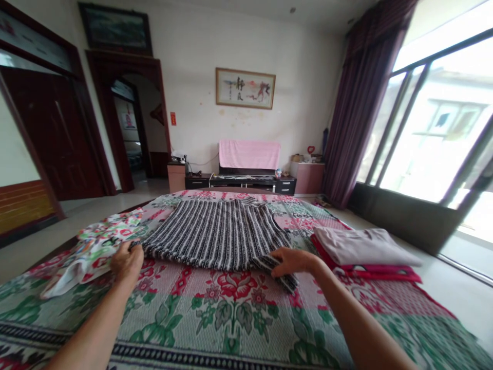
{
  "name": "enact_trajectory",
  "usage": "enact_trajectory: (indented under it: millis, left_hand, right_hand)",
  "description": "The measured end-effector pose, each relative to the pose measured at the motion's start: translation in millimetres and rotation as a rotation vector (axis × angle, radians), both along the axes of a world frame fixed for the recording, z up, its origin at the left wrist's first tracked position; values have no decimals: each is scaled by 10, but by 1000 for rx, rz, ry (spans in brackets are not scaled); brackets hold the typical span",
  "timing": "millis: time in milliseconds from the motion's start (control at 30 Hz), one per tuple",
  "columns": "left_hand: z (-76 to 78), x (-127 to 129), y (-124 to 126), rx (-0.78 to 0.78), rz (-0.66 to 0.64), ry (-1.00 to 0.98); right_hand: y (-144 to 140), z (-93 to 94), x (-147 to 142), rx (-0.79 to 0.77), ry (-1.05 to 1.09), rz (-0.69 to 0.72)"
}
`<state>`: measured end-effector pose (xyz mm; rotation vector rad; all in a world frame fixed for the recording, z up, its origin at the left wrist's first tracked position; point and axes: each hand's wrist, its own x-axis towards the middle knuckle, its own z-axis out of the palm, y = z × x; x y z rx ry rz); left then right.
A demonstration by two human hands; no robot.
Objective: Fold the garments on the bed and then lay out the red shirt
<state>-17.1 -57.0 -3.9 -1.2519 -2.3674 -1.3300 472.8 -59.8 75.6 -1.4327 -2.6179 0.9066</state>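
Sweater point(215, 234) lies flat on the flowered cloth point(246, 334), which covers what looks like a table. It has black and white stripes and sits between the two hands.

It looks soft, floppy and light, so it should bend easily and not break. The knit looks a bit rough, so it should not slip much. The near corners look like good places to take hold, with a hand on each side so it does not sag.

The left hand point(126, 263) has its fingers curled in and seems to pinch the left near corner. The right hand point(295, 260) has its fingers bent over the sleeve point(288, 282), with a small gap by the thumb. I cannot tell if they grip it.

A bright top point(90, 257) lies by the left hand. A grey top point(358, 245) sits folded on red cloth point(404, 275) to the right.

Far back, a black cabinet point(197, 184) has drawers that look shut, so what is in them does not show.
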Motion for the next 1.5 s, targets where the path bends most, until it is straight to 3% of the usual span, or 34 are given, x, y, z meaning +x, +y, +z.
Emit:
enact_trajectory:
  millis: [133,200,267,333,433,567,667,767,1000,1267,1333,1400,1500]
  left_hand:
    - [42,12,-17,27,112,-203]
    - [54,3,-25,-6,96,-202]
    - [69,0,-24,12,80,-97]
    - [96,34,-10,112,43,110]
    - [143,204,29,249,-92,371]
    - [125,568,70,216,-368,486]
    - [40,760,83,101,-564,520]
    - [-39,818,91,-23,-661,524]
    - [-30,825,55,-199,-680,461]
    - [-16,844,20,-148,-712,509]
    - [3,846,7,-162,-726,506]
    - [24,848,-2,-176,-733,502]
    - [40,844,-8,-192,-731,501]
  right_hand:
    - [-46,38,0,-59,-73,51]
    - [-43,47,49,-181,19,51]
    - [-1,26,131,-234,171,-46]
    - [79,-36,229,-54,258,-305]
    - [211,-185,358,348,190,-707]
    - [281,-330,400,464,-18,-861]
    - [276,-345,350,455,-97,-869]
    - [282,-348,298,445,-134,-833]
    - [323,-420,284,499,-175,-819]
    - [265,-428,398,470,-156,-875]
    - [250,-417,357,525,-137,-897]
    - [235,-377,286,611,-91,-842]
    - [181,-248,137,579,-8,-578]
